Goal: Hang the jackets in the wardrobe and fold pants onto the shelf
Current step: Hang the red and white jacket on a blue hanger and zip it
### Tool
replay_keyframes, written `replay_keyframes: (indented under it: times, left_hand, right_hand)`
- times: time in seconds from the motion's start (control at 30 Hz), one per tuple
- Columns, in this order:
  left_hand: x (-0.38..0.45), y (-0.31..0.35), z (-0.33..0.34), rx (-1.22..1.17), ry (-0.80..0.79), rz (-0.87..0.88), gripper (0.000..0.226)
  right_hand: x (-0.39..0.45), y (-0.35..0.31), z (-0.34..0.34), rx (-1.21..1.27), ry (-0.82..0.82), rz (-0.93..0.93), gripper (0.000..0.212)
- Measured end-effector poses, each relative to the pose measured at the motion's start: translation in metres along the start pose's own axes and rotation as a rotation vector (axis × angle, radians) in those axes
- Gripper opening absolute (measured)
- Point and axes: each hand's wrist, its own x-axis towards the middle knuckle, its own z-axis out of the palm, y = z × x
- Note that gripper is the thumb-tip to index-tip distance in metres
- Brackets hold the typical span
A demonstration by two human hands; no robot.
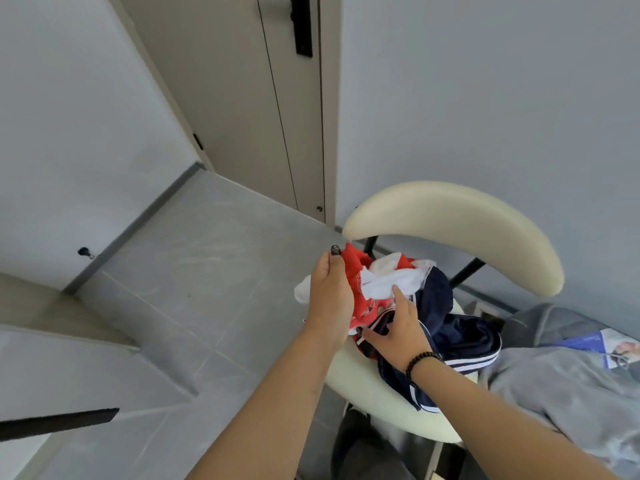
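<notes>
Near bottom of frame both forearms are reaching up into the shot. The right hand (398, 332), w/ a bead bracelet on the wrist, is lying flat w/ fingers spread on the navy striped garment (460, 341); nothing curled round it. The left hand (329, 299) is sitting just left of that, fingers wrapping the edge of the red and white garment (367, 285), so it's gripping that one.

Key thing imo: the pile is sitting right under and to the right of both hands. The navy piece is running lower right to center along the chair seat (363, 382), striped hem hanging off the front edge. The right hand is nearer it, the left is nearer the red stuff. Can't tell yet which is jacket and which is pants, too bunched up.

Grey blanket (554, 386) is lying at right w/ a leaflet (613, 344) on it. Further back the cream backrest (460, 223), then grey tile floor (194, 258), pale walls, and a door (249, 98) at upper center. No wardrobe or shelf showing.
</notes>
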Motion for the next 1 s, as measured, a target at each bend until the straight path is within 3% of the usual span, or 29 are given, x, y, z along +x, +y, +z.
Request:
replay_keyframes:
  times: [0.23, 0.37, 0.6, 0.8, 0.93, 1.0]
  left_hand:
    - [-0.070, 0.048, -0.041, -0.044, -0.053, 0.157, 0.039]
    - [-0.102, 0.069, -0.071, -0.163, -0.064, 0.215, 0.040]
    - [-0.139, 0.090, -0.126, -0.488, -0.044, 0.263, 0.018]
    - [-0.159, 0.119, -0.169, -0.556, -0.098, 0.366, 0.034]
    - [-0.176, 0.105, -0.181, -0.507, 0.046, 0.356, 0.043]
    - [-0.185, 0.088, -0.178, -0.427, 0.106, 0.382, 0.055]
  right_hand:
    - [-0.049, -0.046, 0.008, 0.202, 0.060, -0.013, 0.091]
    - [-0.066, -0.086, 0.007, 0.106, 0.003, -0.085, 0.026]
    - [-0.098, -0.157, -0.006, 0.140, -0.012, -0.248, 0.026]
    - [-0.125, -0.233, -0.026, 0.512, -0.052, -0.415, 0.033]
    - [-0.136, -0.277, -0.043, 0.775, -0.140, -0.351, 0.025]
    - [-0.141, -0.293, -0.047, 0.794, -0.232, -0.375, 0.018]
